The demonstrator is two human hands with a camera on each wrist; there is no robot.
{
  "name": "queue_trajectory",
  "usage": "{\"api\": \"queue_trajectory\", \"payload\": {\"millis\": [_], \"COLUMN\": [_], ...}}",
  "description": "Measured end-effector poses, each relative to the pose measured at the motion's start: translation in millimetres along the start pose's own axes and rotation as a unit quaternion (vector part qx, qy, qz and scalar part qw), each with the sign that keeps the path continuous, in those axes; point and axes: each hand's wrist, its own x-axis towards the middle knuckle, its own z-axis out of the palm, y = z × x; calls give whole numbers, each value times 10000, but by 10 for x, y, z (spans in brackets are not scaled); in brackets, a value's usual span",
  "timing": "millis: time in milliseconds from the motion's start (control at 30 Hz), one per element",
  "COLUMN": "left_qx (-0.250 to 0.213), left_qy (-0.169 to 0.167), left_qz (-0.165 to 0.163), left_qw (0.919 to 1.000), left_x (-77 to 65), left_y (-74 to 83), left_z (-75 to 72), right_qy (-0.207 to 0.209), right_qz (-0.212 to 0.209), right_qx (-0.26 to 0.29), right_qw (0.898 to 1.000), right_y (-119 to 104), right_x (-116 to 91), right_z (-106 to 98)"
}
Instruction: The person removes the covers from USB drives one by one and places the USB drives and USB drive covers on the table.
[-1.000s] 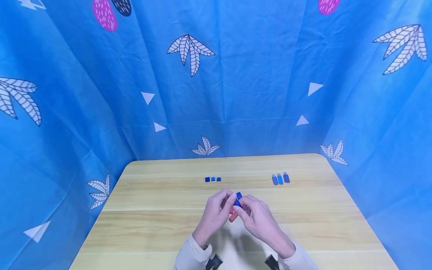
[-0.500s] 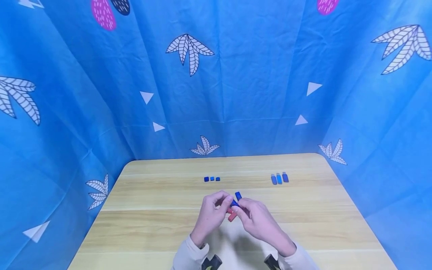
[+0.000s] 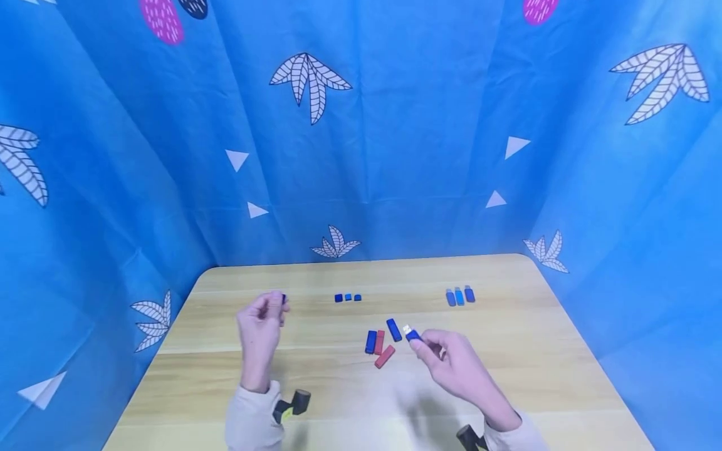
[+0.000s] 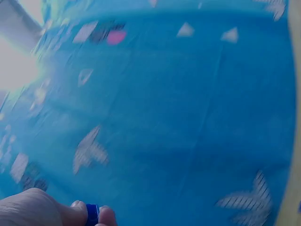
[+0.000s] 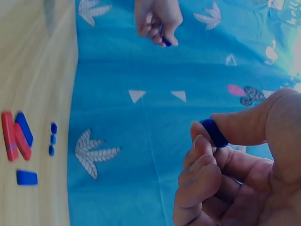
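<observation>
My left hand is raised over the left side of the table, pinching a small dark blue USB stick cap between thumb and fingertips. Right of centre, my right hand grips a dark blue USB stick whose metal plug is bare and points up and left. Fingers and thumb hide part of its body. Close to that hand lie two capped blue USB sticks, one angled and one more upright. Beside them are two red USB sticks, one upright and one slanted.
Three small blue caps form a row toward the back of the wooden table. Farther right, three uncapped blue USB sticks lie side by side, plugs pointing away. A patterned blue curtain encloses the table's back and sides.
Both hands were together over the middle; the cap has come off the blue USB stick. My left hand has moved far left with the cap, and my right hand slightly right with the stick.
</observation>
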Motion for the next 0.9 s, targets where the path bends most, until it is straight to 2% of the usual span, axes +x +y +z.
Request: {"api": "queue_trajectory", "payload": {"millis": [133, 200, 333, 567, 767, 900], "left_qx": [-12, -111, -182, 154, 445, 514], "left_qy": [-874, -1028, -948, -886, -1037, -1138], "left_qz": [-197, -246, -99, 67, 184, 266], "left_qw": [9960, 9943, 9953, 9959, 9934, 9918], "left_x": [-86, -127, -162, -175, -201, -214], "left_y": [-26, -52, -65, -63, -69, -71], "left_z": [102, 166, 231, 272, 287, 284], "right_qy": [365, 493, 700, 1025, 990, 1150], "right_qz": [96, 164, 339, 687, 679, 967], "right_qx": [-163, -211, -148, 28, -83, 95], "right_qw": [9992, 9984, 9969, 9924, 9927, 9886], "right_y": [30, 41, 61, 184, 385, 522], "right_x": [110, 153, 237, 405, 570, 698], "right_z": [-49, -67, -88, -133, -205, -259]}}
